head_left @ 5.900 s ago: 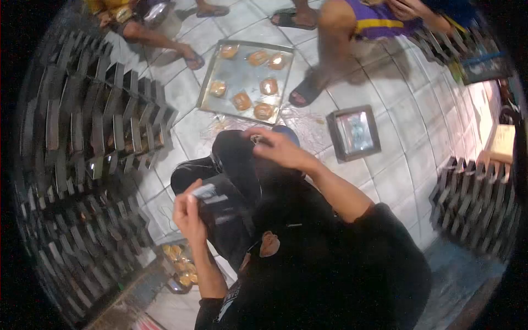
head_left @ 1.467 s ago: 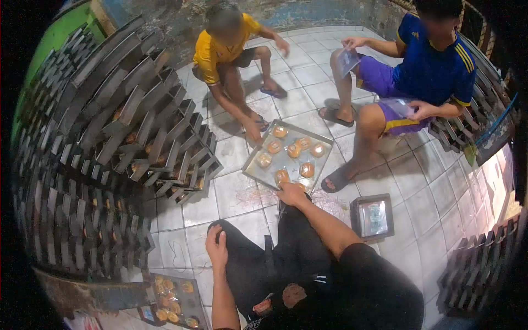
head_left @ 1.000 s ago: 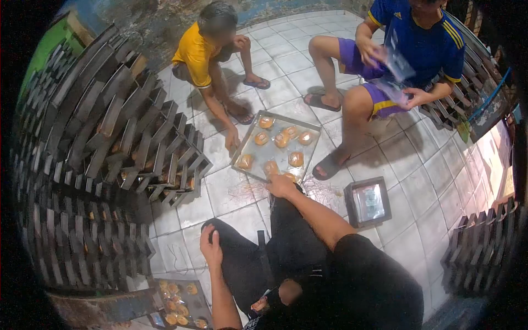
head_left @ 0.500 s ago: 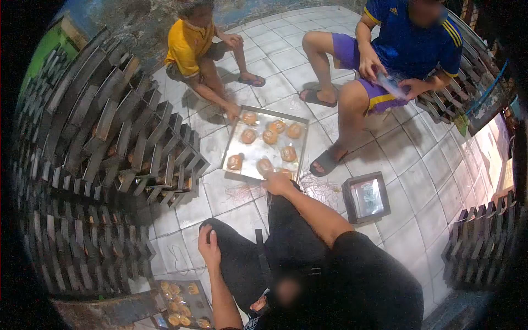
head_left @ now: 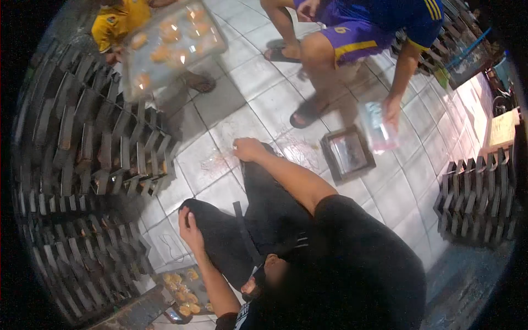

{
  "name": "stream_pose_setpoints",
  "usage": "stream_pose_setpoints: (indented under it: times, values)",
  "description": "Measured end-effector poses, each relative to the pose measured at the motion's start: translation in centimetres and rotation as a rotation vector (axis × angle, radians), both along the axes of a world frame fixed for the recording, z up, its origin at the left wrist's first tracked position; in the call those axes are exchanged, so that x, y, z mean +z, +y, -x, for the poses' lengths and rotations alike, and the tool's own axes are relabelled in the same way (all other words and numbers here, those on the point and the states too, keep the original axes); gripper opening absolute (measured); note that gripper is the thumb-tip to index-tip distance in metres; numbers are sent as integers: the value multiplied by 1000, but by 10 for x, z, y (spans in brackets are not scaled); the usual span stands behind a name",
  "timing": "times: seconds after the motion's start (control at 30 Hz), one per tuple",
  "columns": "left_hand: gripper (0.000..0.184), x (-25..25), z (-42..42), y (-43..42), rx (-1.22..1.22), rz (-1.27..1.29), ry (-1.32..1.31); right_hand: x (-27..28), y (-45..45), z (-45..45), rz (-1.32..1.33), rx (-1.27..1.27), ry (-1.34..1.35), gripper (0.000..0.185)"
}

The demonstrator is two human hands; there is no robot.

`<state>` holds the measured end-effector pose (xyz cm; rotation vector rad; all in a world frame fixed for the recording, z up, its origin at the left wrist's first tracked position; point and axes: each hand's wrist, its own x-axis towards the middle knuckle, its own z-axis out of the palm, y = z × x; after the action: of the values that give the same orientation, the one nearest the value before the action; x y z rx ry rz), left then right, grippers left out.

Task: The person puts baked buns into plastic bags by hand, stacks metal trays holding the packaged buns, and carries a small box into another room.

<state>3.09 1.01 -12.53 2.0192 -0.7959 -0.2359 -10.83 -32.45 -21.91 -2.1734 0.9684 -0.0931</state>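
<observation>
Tiled floor (head_left: 269,104), blurred tray (head_left: 165,72), cropped co-workers (head_left: 352,44)

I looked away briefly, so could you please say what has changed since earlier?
The right hand has let go of the tray, now lifted away to the left by the person in yellow. The person in blue has lowered plastic toward the box. The left hand stays at the knee.

One head-worn camera looks forward and steeply down, wide and curved at the rim, past the wearer's close black trousers (head_left: 217,234) to the white-tiled floor (head_left: 275,104).
</observation>
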Motion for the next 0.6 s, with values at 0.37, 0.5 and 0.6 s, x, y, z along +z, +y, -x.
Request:
stream_pose_setpoints:
  times: [0.37, 0.5, 0.6]
  values:
    - [30, -3, -2, -1, -3, -27, 12, 16, 0, 5, -37, 16, -36, 44]
    - [32, 2, 0, -2, 5, -62, 21, 20, 0, 5, -91, -11, -23, 44]
    - [39, -1, -2, -3, -21, -41, -4, 16, 0, 9, -114, -50, -121, 45]
